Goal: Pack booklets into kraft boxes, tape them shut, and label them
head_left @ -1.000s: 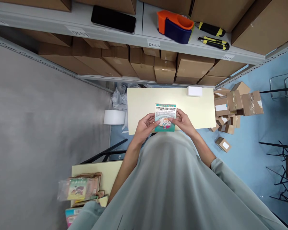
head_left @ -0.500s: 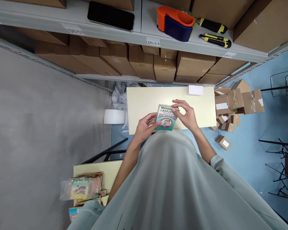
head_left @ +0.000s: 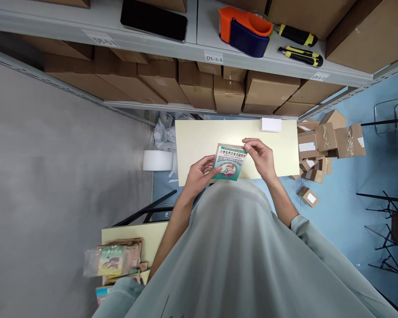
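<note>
A small green and white booklet [head_left: 230, 161] with a cartoon child on its cover is held over the pale yellow table [head_left: 195, 141], tilted a little to the right. My left hand [head_left: 199, 173] grips its lower left edge with curled fingers. My right hand [head_left: 260, 157] pinches its upper right corner between thumb and fingers. My grey-green sleeves and shirt fill the lower middle of the view.
A small white block [head_left: 270, 125] lies at the table's far edge. Brown cartons [head_left: 328, 141] are piled on the blue floor at right. The shelf above holds a phone [head_left: 153, 20], an orange tape dispenser [head_left: 245, 28] and utility knives [head_left: 300, 53]. Stacked booklets [head_left: 116, 260] sit lower left.
My right hand has moved from the booklet's right side up to its upper right corner. The booklet has tilted to the right. My left hand stays on the lower left edge.
</note>
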{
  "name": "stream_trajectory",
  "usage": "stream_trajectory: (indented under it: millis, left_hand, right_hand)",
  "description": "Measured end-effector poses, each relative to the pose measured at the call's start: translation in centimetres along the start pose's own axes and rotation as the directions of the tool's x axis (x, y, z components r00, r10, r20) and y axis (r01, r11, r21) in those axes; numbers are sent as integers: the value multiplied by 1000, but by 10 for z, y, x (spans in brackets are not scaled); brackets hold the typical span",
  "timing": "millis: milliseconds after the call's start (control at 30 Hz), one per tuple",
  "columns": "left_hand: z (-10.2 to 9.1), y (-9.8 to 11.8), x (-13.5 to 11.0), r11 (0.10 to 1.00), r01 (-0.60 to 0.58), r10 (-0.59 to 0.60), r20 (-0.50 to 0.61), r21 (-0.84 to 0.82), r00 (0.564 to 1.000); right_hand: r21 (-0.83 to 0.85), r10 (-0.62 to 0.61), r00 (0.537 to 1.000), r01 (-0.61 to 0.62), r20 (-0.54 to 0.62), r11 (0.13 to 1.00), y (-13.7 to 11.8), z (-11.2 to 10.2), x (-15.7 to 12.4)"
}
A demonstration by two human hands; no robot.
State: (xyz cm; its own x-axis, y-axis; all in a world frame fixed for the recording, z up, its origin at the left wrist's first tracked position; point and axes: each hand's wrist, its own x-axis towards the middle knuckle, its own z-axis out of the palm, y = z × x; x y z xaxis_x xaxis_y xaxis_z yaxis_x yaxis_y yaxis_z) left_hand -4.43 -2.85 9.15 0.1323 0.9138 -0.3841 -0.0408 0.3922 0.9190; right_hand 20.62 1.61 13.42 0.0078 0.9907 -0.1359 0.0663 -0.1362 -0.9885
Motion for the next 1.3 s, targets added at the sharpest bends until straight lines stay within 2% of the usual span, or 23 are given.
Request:
stream_trajectory:
  millis: [167,367,700,833,1133,1300]
  left_hand:
    - [-3,-1,1,1000,15,-16,-29,-14,999]
    - [-5,-1,4,999,24,-27,-79,-38,996]
    - [-4,9,7,999,32,-35,-92,-36,995]
    - [-2,9,7,998,32,-38,-105,-50,994]
    - [0,8,6,997,36,-44,-116,-74,992]
    - [3,12,6,994,25,-36,-94,-107,995]
  right_hand:
    - [27,47,996,-45,-77,999,4,-18,5]
    - [183,203,976,-186,-79,965,11,-38,2]
    - [277,357,914,-298,-192,913,16,-36,15]
    - [266,341,911,-278,-232,923,15,-34,18]
    - [233,292,954,-268,-73,935,4,-31,14]
    - [165,280,959,-283,40,945,11,-29,14]
